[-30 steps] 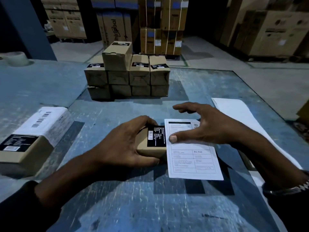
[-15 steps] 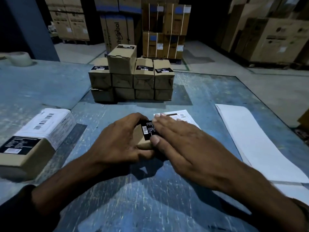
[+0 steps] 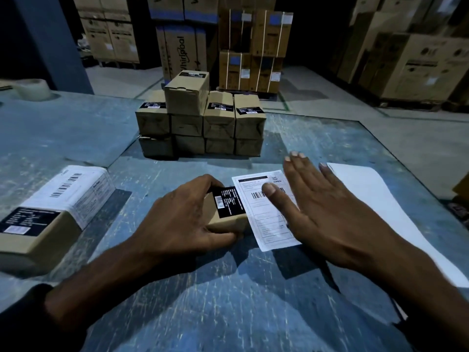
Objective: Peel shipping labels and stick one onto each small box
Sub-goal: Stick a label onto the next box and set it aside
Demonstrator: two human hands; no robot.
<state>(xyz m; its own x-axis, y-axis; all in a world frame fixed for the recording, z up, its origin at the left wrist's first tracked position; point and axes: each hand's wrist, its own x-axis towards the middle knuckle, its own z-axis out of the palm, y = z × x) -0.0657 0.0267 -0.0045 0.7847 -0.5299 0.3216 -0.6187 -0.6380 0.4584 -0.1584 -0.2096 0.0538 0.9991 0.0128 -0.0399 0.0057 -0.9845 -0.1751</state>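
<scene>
A small brown box (image 3: 228, 219) with a black sticker lies on the blue table (image 3: 228, 301) in front of me. My left hand (image 3: 177, 217) grips it, fingers over its far end and thumb along its near side. A white shipping label (image 3: 266, 219) lies on the box's right part and hangs out past it. My right hand (image 3: 324, 214) lies flat on the label with straight fingers, its thumb on the barcode. A labelled box (image 3: 50, 212) rests at the left. A stack of several small boxes (image 3: 200, 123) stands behind.
A long white sheet of label backing (image 3: 380, 212) lies to the right of my right hand. A tape roll (image 3: 33, 88) sits at the far left of the table. Large cartons (image 3: 253, 47) stand on the warehouse floor beyond the table's far edge.
My right hand has slid to the right across the label, uncovering the black sticker and the label's left part. My left hand still holds the box in place.
</scene>
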